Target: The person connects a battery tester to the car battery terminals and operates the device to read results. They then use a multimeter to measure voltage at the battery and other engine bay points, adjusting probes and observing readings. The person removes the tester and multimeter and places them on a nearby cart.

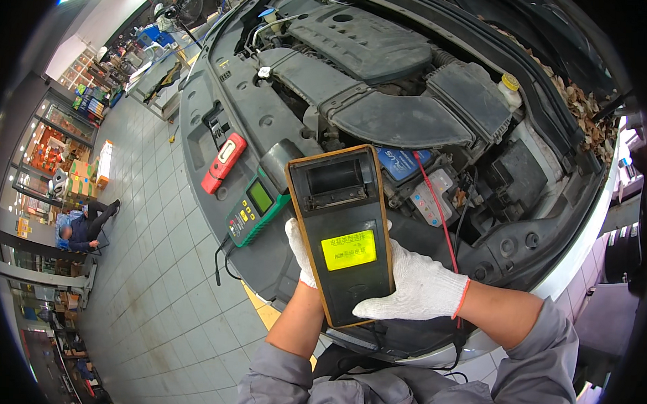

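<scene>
Handheld tester: the black tester (337, 227) with tan edging is between the 2 hands, held upright over the front of the open engine bay, its yellow-green screen (348, 250) lit.
Left hand: the white-gloved left hand (298, 251) grasps the tester's left edge; most of its fingers are hidden behind the casing.
Right hand: the white-gloved right hand (422, 287) grips the tester's right side, thumb laid across the front below the screen.
Green meter: the green-and-black meter (246, 215) lies just beyond the left hand, to its left, on the dark plastic panel (259, 118).
Red device: the red device (223, 164) lies on the same panel, farther from the left hand than the meter.
Battery: the blue-topped battery (398, 162) sits beyond the right hand, partly covered by the tester.
Red cable: the red cable (437, 204) runs from near the battery toward the right hand and passes beneath its wrist.
Yellow cap: the yellow cap (511, 81) is well beyond the right hand, to its right.
Seated person: a person (82, 229) sits far to the left of the left hand, over the tiled floor (157, 282).
</scene>
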Available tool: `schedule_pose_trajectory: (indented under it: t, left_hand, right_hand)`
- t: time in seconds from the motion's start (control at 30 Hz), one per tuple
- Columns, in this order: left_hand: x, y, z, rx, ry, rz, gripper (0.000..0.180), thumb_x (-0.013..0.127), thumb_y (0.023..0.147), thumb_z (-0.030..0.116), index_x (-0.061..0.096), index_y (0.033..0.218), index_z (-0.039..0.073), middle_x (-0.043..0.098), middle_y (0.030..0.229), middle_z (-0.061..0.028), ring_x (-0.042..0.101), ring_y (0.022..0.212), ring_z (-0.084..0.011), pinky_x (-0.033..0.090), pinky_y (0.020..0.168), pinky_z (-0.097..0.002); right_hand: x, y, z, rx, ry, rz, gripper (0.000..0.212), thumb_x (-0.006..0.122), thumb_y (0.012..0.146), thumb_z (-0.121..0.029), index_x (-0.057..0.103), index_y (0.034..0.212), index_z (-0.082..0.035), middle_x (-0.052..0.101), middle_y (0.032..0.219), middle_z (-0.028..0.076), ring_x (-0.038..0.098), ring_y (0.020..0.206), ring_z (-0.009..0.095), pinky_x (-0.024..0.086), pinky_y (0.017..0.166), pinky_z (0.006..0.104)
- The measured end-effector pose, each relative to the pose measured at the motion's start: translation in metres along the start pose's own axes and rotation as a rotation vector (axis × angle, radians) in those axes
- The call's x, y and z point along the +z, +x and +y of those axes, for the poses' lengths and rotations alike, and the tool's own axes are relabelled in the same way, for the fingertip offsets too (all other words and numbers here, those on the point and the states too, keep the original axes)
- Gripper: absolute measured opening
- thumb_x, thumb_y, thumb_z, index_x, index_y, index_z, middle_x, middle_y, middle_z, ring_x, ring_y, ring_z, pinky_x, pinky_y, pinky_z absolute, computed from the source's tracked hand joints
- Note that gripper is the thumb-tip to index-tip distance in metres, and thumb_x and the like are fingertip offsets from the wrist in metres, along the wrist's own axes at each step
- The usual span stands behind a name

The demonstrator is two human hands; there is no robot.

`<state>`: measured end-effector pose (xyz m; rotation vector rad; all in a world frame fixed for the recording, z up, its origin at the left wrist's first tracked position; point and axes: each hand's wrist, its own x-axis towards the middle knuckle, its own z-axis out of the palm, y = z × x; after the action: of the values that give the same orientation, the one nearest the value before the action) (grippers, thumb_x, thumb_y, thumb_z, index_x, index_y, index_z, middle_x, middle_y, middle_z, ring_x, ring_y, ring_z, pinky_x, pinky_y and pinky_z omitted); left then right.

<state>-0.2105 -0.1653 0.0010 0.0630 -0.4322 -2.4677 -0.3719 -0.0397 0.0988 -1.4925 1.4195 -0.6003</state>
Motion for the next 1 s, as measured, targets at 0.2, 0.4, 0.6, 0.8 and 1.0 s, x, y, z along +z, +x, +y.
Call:
schedule_pose_trajectory:
  t: [0.2, 0.4, 0.6, 0.8, 1.0]
  left_hand:
    - [0.002, -0.001, 0.002, -0.017, -0.047, 0.020, 0.122, 0.048, 0.082, 0.099, 0.045, 0.162, 0.005, 0.057, 0.148, -0.0308, 0.066, 0.121, -0.0515, 0.057, 0.101, -0.0609]
    - [0.002, -0.001, 0.000, -0.025, -0.104, -0.002, 0.124, 0.044, 0.082, 0.101, 0.045, 0.162, 0.005, 0.057, 0.149, -0.0301, 0.065, 0.123, -0.0517, 0.056, 0.103, -0.0608]
    - [0.002, -0.003, 0.001, -0.034, -0.038, 0.007, 0.125, 0.044, 0.081, 0.101, 0.047, 0.161, 0.005, 0.057, 0.149, -0.0290, 0.065, 0.124, -0.0506, 0.055, 0.104, -0.0606]
    - [0.004, -0.002, 0.000, -0.035, -0.104, 0.022, 0.121, 0.043, 0.084, 0.099, 0.048, 0.160, 0.005, 0.059, 0.147, -0.0280, 0.066, 0.121, -0.0495, 0.057, 0.101, -0.0589]
    - [0.005, -0.002, 0.000, -0.029, -0.052, 0.018, 0.121, 0.039, 0.085, 0.099, 0.049, 0.160, 0.005, 0.060, 0.146, -0.0271, 0.066, 0.121, -0.0485, 0.057, 0.102, -0.0581]
  right_hand:
    - [-0.010, -0.002, -0.002, 0.075, 0.015, -0.104, 0.089, 0.077, 0.093, -0.049, 0.039, 0.160, -0.005, 0.052, 0.152, 0.026, 0.058, 0.139, 0.042, 0.048, 0.117, 0.0461]
    - [-0.010, -0.002, -0.002, 0.185, 0.017, -0.112, 0.084, 0.074, 0.096, -0.050, 0.042, 0.156, 0.000, 0.056, 0.148, 0.027, 0.059, 0.138, 0.043, 0.048, 0.116, 0.0475]
    - [-0.003, -0.002, 0.001, 0.118, -0.023, -0.057, 0.083, 0.074, 0.096, -0.048, 0.041, 0.156, -0.002, 0.057, 0.146, 0.027, 0.059, 0.137, 0.044, 0.048, 0.116, 0.0480]
    - [-0.003, 0.000, 0.000, 0.042, -0.058, -0.063, 0.094, 0.082, 0.088, -0.051, 0.041, 0.159, -0.004, 0.051, 0.153, 0.027, 0.056, 0.140, 0.043, 0.048, 0.117, 0.0479]
    - [-0.003, 0.002, -0.003, 0.105, -0.073, -0.065, 0.099, 0.085, 0.084, -0.055, 0.042, 0.159, -0.005, 0.052, 0.152, 0.028, 0.055, 0.142, 0.042, 0.047, 0.118, 0.0476]
